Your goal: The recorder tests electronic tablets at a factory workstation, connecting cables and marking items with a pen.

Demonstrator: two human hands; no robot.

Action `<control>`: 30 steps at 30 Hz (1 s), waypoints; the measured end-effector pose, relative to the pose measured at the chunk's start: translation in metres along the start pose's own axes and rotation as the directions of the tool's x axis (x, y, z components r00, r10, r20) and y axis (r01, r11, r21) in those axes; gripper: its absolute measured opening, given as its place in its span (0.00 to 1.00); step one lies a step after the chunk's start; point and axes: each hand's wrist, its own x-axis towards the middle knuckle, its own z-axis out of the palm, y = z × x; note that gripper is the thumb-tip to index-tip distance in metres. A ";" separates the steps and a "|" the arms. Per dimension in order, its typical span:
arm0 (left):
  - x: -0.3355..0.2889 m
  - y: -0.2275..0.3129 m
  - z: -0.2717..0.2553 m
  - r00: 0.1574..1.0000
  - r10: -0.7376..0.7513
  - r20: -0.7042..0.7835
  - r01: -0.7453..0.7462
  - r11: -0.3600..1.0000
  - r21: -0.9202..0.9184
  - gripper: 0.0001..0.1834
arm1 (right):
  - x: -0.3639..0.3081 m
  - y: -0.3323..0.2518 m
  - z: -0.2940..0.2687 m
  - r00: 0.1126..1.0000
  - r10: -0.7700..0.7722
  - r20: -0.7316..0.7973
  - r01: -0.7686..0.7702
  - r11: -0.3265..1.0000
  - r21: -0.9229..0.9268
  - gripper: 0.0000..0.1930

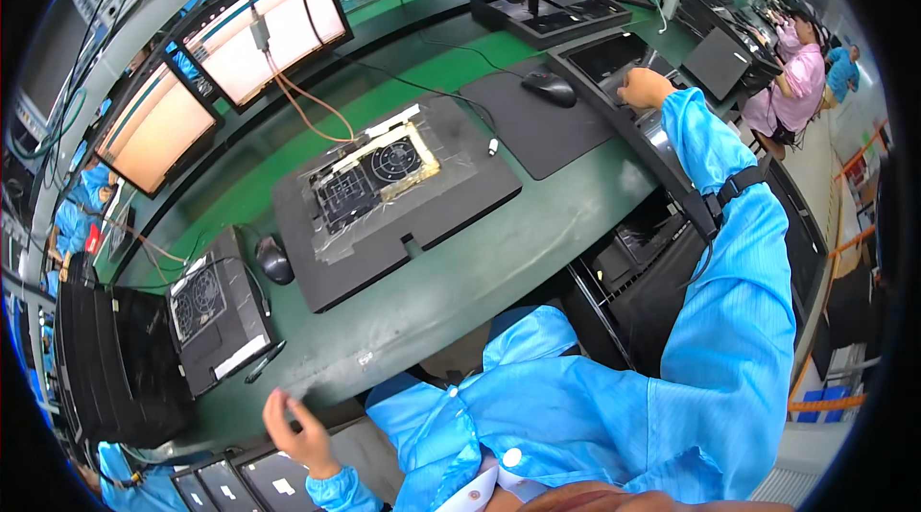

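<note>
The right hand [645,88] curls over the black rectangular tray [597,105] at the right of the green tabletop [413,299]; whether it grips anything cannot be told. The left hand [301,435], holding nothing, fingers loosely apart, is near the front edge; a green strip separates that edge from the dark-grey foam pad [460,197].

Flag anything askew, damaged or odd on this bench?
The dark board in the middle looks worn: ragged yellowish edging and wrinkled clear tape border its inset panel. Also, a white plug lies loose by the board's right edge, apparently connected to nothing.
</note>
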 end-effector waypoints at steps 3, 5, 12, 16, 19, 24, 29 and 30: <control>0.031 0.039 0.037 0.961 0.248 0.122 -0.226 0.960 -0.167 0.11 | 0.003 0.013 0.002 0.996 0.010 0.084 -0.006 0.998 -0.056 0.18; 0.039 0.058 0.058 0.936 0.323 0.142 -0.292 0.935 -0.202 0.11 | 0.002 0.009 -0.003 0.995 0.014 0.095 -0.011 0.999 -0.039 0.20; 0.045 0.088 0.109 0.940 0.230 0.253 -0.107 0.901 -0.420 0.08 | 0.069 0.055 0.044 0.963 0.169 0.212 -0.224 0.938 0.266 0.23; 0.042 0.089 0.104 0.962 0.160 0.220 -0.058 0.911 -0.408 0.08 | 0.066 0.057 0.051 0.710 0.552 0.437 -0.494 -0.051 0.868 0.13; 0.044 0.092 0.107 0.966 0.161 0.201 -0.058 0.896 -0.439 0.08 | 0.057 0.066 0.043 0.832 0.505 0.230 -0.105 -0.264 0.959 0.10; 0.038 0.079 0.098 0.970 0.069 0.235 0.074 0.834 -0.547 0.07 | 0.035 0.009 -0.047 0.897 0.427 0.117 -0.028 -0.209 0.978 0.10; 0.067 0.105 0.088 0.784 0.025 0.621 0.584 0.312 -0.750 0.31 | -0.069 -0.106 -0.123 1.000 0.023 0.012 -0.012 -0.014 1.000 0.12; 0.078 0.115 0.090 0.738 0.171 0.652 0.656 0.042 -0.754 0.40 | -0.101 -0.141 -0.127 0.998 0.032 -0.046 0.047 -0.024 0.999 0.16</control>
